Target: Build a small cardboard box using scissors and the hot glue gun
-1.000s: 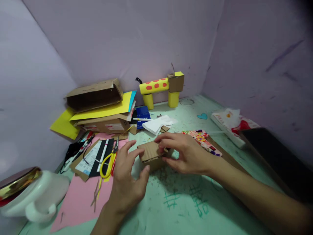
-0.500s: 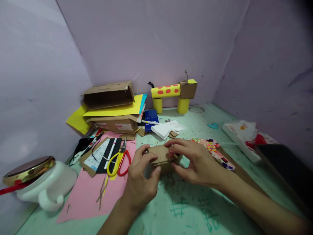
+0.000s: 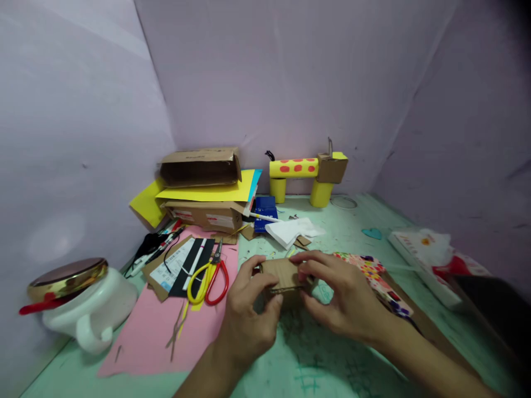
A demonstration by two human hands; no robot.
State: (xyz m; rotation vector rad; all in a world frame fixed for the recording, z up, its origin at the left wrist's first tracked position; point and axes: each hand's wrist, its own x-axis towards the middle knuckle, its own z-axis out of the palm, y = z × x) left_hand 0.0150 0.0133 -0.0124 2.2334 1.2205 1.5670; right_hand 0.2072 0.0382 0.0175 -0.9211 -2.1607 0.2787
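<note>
Between my two hands is a small folded cardboard box [image 3: 282,273], its corrugated edge facing me. My left hand [image 3: 253,307] grips its left end, with the thumb low at the front and the fingers over the top. At the right end my right hand [image 3: 338,293] pinches it with curled fingers and thumb. The box's underside and far side are hidden. To the left of my left hand, scissors [image 3: 211,276] with one yellow and one red handle lie on black card and pink paper [image 3: 145,337].
A yellow, red-spotted cardboard animal [image 3: 298,168] stands at the back wall. Cardboard boxes [image 3: 199,168] and yellow sheets [image 3: 207,193] are stacked at the back left. A white lidded mug [image 3: 93,309] stands at left. White paper [image 3: 290,231] and a dark device [image 3: 493,309] lie about.
The camera view has tilted and shifted, so the scene sits lower and further right. Both hands keep hold of the small cardboard box, with little change in their grip.
</note>
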